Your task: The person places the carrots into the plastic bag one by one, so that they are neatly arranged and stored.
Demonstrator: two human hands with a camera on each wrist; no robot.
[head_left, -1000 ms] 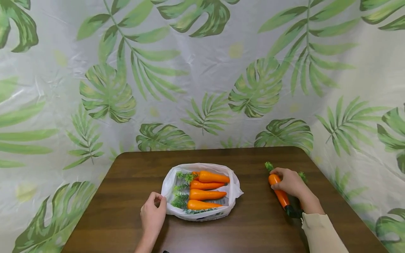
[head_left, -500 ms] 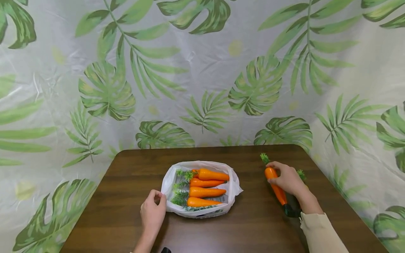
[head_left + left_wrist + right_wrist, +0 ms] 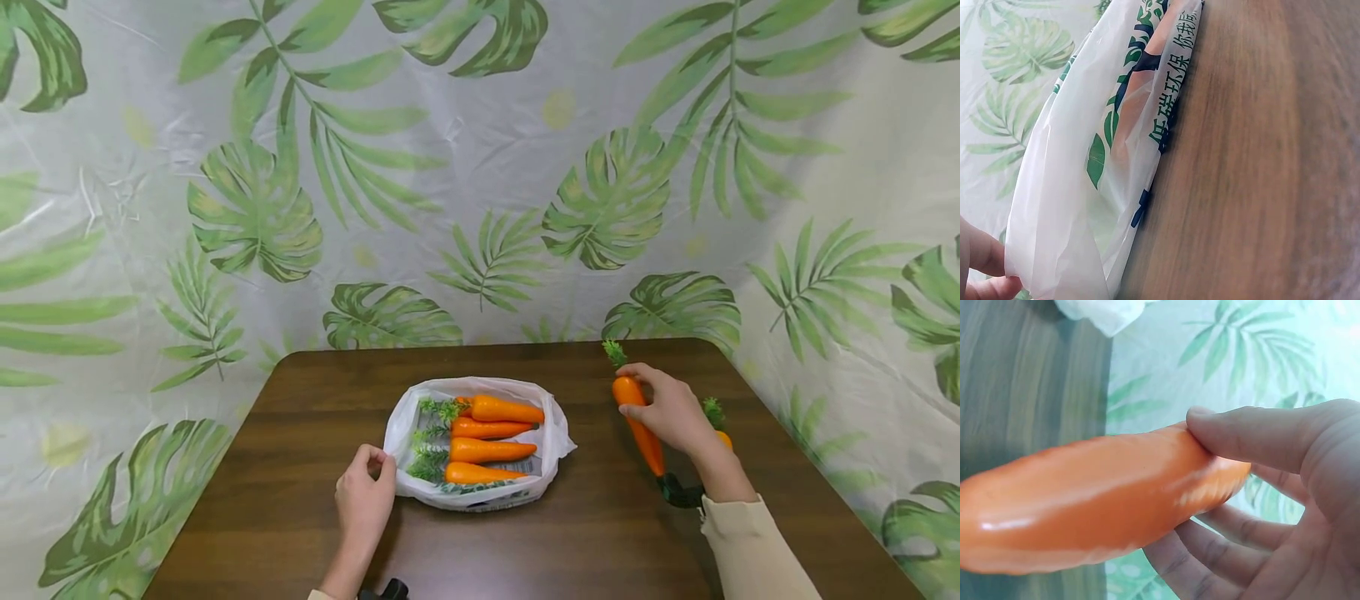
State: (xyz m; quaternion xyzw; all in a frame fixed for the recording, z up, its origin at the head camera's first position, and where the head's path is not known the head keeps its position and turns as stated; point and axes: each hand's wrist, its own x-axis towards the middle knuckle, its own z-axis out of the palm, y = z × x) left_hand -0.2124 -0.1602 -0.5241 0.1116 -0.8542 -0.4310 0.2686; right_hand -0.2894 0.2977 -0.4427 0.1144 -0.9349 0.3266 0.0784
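My left hand (image 3: 365,492) pinches the left rim of a white plastic bag (image 3: 558,442), whose mouth is spread wide. In the left wrist view the bag (image 3: 1054,219) shows green leaf prints and lettering, with two fingertips at its edge. Several orange carrots (image 3: 491,451) with green tops lie inside, tops to the left. On the right, my right hand (image 3: 671,408) grips another carrot (image 3: 640,429) near its leafy end, the tip slanting toward me. The right wrist view has the carrot (image 3: 1085,500) between thumb and fingers.
One more carrot (image 3: 723,438), mostly hidden by the right forearm, lies on the right side of the brown wooden table (image 3: 322,392). A leaf-patterned curtain (image 3: 495,167) hangs behind the table. Dark camera mounts sit at both wrists.
My right hand has moved left and slightly away from me with its carrot, uncovering more of the carrot behind it. The left hand has stayed at the bag's rim.
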